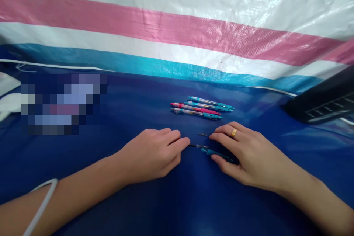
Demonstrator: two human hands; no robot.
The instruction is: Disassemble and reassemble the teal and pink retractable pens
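Several retractable pens lie side by side on the blue tarp, with teal and pink barrels and clear sections. Below them, my right hand, wearing a gold ring, covers the rear of a teal pen. Its thumb and fingers sit around that barrel. A thin dark refill or pen tip sticks out of the pen towards my left hand, whose fingertips pinch its end. A small dark metal-looking piece lies between my hands, touching neither.
A striped pink, white and teal plastic sheet rises behind the tarp. A black ridged object sits at the right edge. A pixelated patch covers part of the left side. A white cord crosses my left forearm.
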